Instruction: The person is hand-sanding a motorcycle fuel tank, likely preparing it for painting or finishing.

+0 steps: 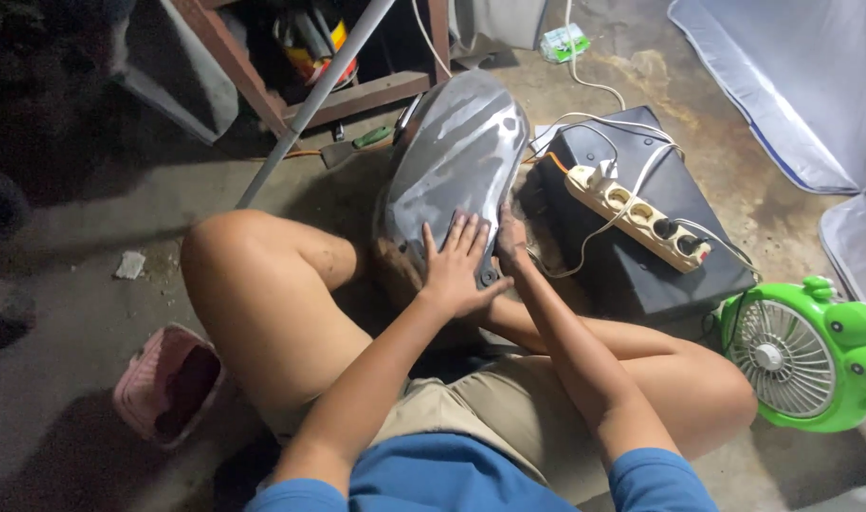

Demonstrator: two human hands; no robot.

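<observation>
A grey, dull-shiny metal shell, curved like a motorcycle tank or fender, rests on the floor between the knees of a seated person, tilted up and away. The left hand lies flat on its near end, fingers spread wide, holding nothing. The right hand touches the shell's right edge; whether it grips the rim or only presses cannot be told.

Working the surface well seems to call for a flat, even palm, with the right hand steadying the edge so the shell does not rock.

Just right of the shell a black box carries a cream power strip with white cables trailing toward the shell's right side, close enough to snag. A green frog-shaped fan stands beyond the right knee. A pink slipper lies by the left thigh. Behind the shell a metal pole leans against a wooden frame. The most open floor lies to the left.
</observation>
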